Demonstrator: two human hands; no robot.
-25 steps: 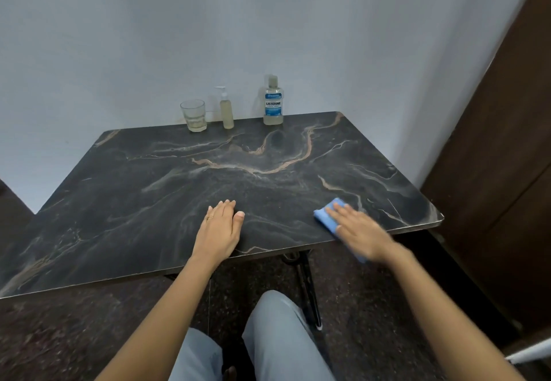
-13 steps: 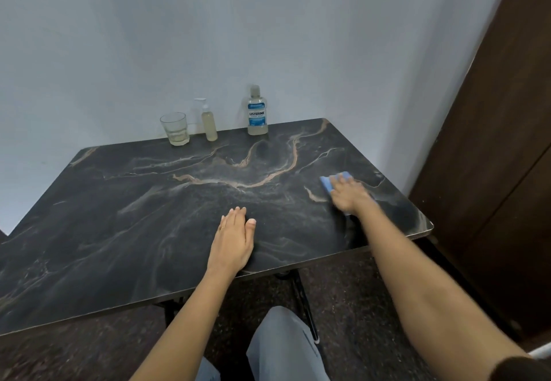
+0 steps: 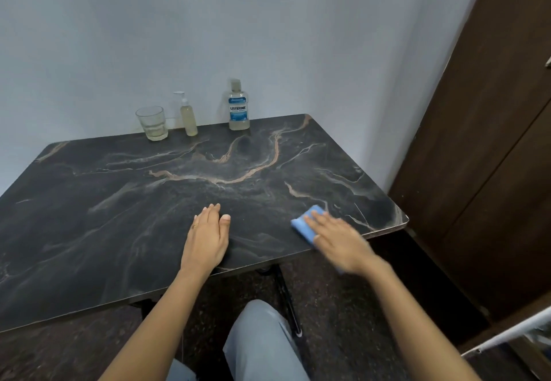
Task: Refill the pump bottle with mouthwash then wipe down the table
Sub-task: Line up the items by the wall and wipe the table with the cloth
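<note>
Head camera, and both hands are down on the table (image 3: pixel 104 216). The left hand (image 3: pixel 205 240) lies flat near the front edge, fingers straight and together, holding nothing. It looks like a brace.

The right hand (image 3: pixel 340 240) is spread flat on a blue cloth (image 3: pixel 304 227), fingers straight, pressing it onto the table close to the front right corner. That hand is motion-blurred, so this reads as a wiping stroke under way. The cloth pokes out ahead of the fingertips, and a sliver shows by the wrist at the table's edge.

Along the back edge, by the wall, three things stand upright in a row, well apart from the hands. There's a glass (image 3: pixel 152 122) with a little pale liquid in the bottom. Just beside it is the pump bottle (image 3: pixel 188 116), pump head on, pale yellowish liquid most of the way up. To the right stands the mouthwash (image 3: pixel 238 106), capped, its level low.

My read is that the refill is done, with the pump bottle full and closed and the mouthwash capped and set aside. We're into the wipe-down now, at the right front corner. The broad left and middle of the table and the strip around the bottles may be left to do. The dark marbled top gives no way of telling wiped from unwiped.
</note>
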